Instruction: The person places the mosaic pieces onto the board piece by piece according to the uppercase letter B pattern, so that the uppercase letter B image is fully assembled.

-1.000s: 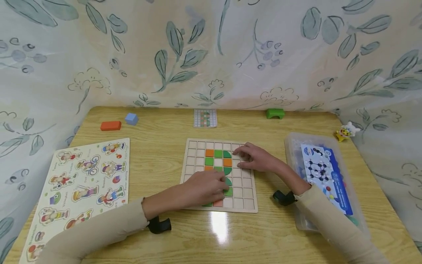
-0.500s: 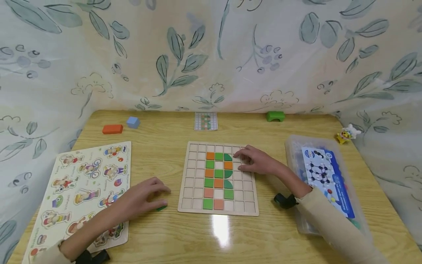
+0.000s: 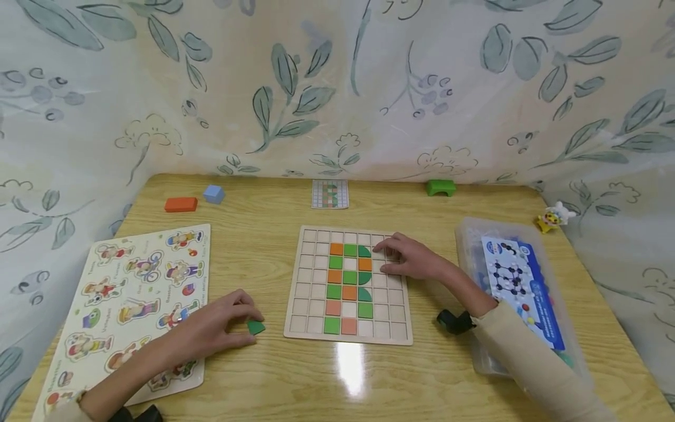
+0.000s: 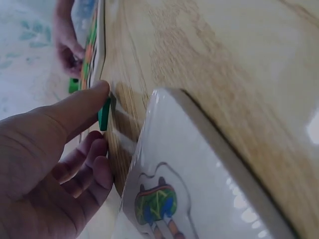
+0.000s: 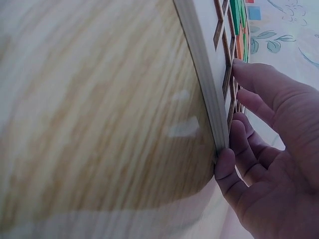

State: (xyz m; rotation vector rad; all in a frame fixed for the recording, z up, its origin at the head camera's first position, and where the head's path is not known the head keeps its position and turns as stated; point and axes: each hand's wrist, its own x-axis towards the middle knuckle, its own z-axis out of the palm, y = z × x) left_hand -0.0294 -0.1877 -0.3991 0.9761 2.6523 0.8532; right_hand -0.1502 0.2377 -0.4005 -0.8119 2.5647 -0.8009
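My left hand [image 3: 228, 324] is low beside the wooden grid board, its thumb and index finger around a small dark green tile [image 3: 255, 327]. In the left wrist view that green tile [image 4: 103, 114] shows nearly edge-on between a fingertip and the curled fingers. My right hand [image 3: 411, 257] rests its fingertips on the right side of the grid board [image 3: 387, 334]; the right wrist view shows fingers at the board's edge [image 5: 204, 74]. Green, orange, salmon and pale square tiles, with rounded dark green tiles [image 3: 364, 278], fill the board's middle columns.
A pattern card [image 3: 330, 194] lies behind the board. At left is a sports picture puzzle [image 3: 113, 299], with red [image 3: 181, 204] and blue [image 3: 213, 194] blocks beyond it. A plastic box [image 3: 471, 234], a green arch block [image 3: 441, 187] and a toy figure [image 3: 554, 217] are at right.
My left hand has moved left off the grid board to the table, where its fingers have come around the dark green tile. My right hand has stayed at the board's right side.
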